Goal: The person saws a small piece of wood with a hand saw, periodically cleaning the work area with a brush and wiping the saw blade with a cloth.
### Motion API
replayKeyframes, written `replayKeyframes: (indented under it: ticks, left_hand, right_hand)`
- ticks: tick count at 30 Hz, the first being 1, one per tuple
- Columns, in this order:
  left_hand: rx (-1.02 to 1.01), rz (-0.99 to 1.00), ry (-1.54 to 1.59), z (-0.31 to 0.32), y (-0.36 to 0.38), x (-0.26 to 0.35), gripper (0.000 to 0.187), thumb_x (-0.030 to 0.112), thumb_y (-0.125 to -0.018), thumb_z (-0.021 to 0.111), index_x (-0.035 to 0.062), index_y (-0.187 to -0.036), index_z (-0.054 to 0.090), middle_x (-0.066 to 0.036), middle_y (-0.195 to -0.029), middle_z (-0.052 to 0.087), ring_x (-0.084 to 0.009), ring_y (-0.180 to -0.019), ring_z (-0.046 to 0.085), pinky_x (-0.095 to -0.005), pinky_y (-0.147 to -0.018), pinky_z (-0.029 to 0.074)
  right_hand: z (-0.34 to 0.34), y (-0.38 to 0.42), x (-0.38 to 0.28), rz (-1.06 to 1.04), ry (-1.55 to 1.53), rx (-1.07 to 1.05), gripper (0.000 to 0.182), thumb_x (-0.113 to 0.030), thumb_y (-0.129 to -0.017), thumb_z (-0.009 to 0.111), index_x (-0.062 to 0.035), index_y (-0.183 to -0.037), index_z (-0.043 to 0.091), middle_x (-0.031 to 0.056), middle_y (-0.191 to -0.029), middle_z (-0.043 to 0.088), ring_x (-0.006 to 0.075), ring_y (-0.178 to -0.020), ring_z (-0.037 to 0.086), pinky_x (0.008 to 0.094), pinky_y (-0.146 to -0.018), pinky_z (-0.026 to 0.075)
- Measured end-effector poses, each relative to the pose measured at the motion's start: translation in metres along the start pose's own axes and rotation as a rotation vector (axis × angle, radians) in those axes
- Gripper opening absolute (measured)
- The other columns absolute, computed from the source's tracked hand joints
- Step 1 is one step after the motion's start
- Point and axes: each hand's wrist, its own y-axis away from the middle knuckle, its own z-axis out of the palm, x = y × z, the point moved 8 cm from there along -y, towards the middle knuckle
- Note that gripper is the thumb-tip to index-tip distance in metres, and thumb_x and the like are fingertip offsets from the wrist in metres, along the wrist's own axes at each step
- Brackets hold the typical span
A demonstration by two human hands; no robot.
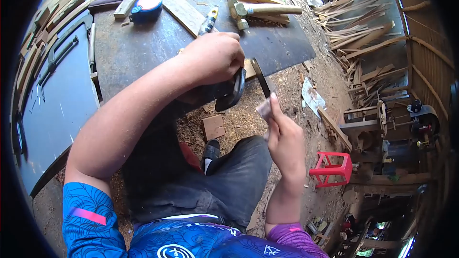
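My left hand is closed at the bench's near edge, its fingertips mostly hidden. Below its fingers shows a black curved piece, like a handle or clamp part; I cannot make out its kind. My right hand grips a narrow, dark, flat metal bar, index finger stretched along it. A pale, folded piece, perhaps cloth or paper, is pinched against the bar's lower end. The bar's upper tip comes close to a small light wood edge beside my left hand.
On the dark bench lie a claw hammer, a blue tape measure, a yellow-and-black tool and a board. A hacksaw rests at left. A wood block and a red stool stand on the ground.
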Motion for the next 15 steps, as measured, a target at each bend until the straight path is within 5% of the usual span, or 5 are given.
replayKeyframes:
  ticks: [1, 6, 15]
  left_hand:
    - [0.001, 0.016, -0.015, 0.002, -0.003, -0.001, 0.017, 0.012, -0.086, 0.068, 0.0077, -0.095, 0.081, -0.015, -0.093, 0.067, -0.0343, -0.089, 0.068, -0.0422, -0.083, 0.055]
    - [0.007, 0.047, 0.073, 0.004, 0.001, -0.005, 0.018, 0.008, -0.086, 0.07, 0.0087, -0.099, 0.082, -0.016, -0.092, 0.067, -0.0336, -0.089, 0.067, -0.0417, -0.082, 0.054]
    - [0.013, 0.032, 0.02, 0.001, 0.002, -0.003, 0.016, 0.008, -0.086, 0.07, 0.007, -0.098, 0.081, -0.016, -0.092, 0.067, -0.0342, -0.088, 0.068, -0.0417, -0.081, 0.054]
  right_hand:
    - [0.005, -0.012, -0.003, 0.039, 0.004, -0.032, 0.063, 0.005, -0.092, 0.057, -0.0103, -0.153, 0.049, 0.0241, -0.082, 0.066, 0.0391, -0.073, 0.067, 0.0461, -0.07, 0.052]
    - [0.029, -0.067, -0.004, -0.027, 0.072, 0.008, 0.06, 0.003, -0.094, 0.057, -0.0109, -0.152, 0.049, 0.0235, -0.082, 0.064, 0.042, -0.075, 0.064, 0.0487, -0.071, 0.05]
    - [0.025, -0.023, 0.003, 0.016, -0.051, 0.064, 0.063, 0.003, -0.092, 0.055, -0.0111, -0.153, 0.049, 0.0195, -0.086, 0.066, 0.0376, -0.077, 0.067, 0.0494, -0.072, 0.053]
